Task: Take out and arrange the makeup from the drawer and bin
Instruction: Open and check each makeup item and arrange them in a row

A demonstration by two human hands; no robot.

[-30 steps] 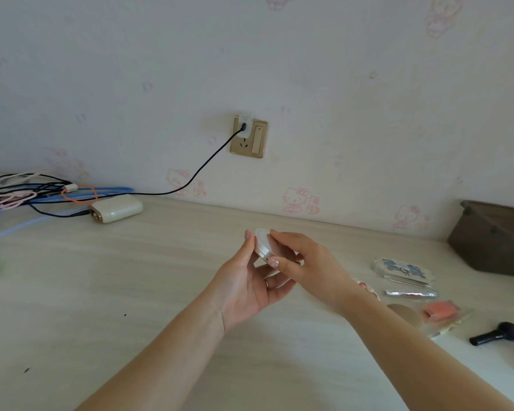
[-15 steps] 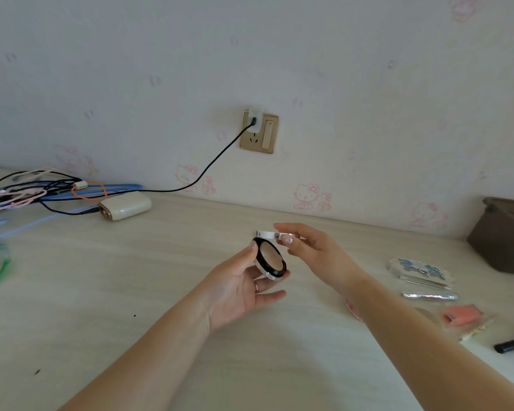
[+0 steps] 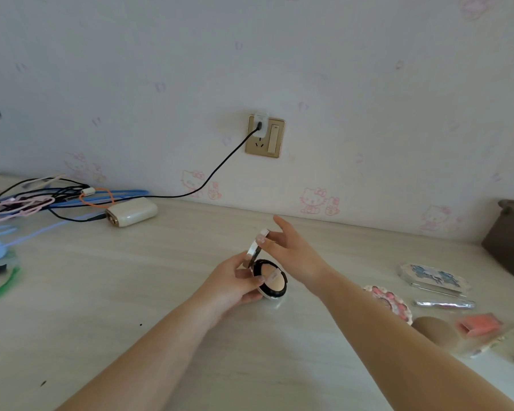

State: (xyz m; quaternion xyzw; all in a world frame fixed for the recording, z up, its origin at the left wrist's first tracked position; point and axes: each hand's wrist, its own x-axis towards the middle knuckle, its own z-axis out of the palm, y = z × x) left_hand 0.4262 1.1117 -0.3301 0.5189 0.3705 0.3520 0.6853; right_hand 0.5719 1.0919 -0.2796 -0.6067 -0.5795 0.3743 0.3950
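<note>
The compact [image 3: 269, 279] is fully open now, lid swung up since a moment ago, pale powder pan showing. The left hand [image 3: 235, 284] cups the base above the middle of the desk [image 3: 101, 292]; the right hand [image 3: 291, 247] pinches the lid edge. Probably a check before setting it among the makeup by the right edge.

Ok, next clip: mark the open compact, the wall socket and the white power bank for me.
compact [image 3: 272, 279]: head view, on the beige powder pan in the base.
wall socket [image 3: 265, 136]: head view, on the middle of the gold faceplate.
white power bank [image 3: 132, 211]: head view, on its top face.
</note>
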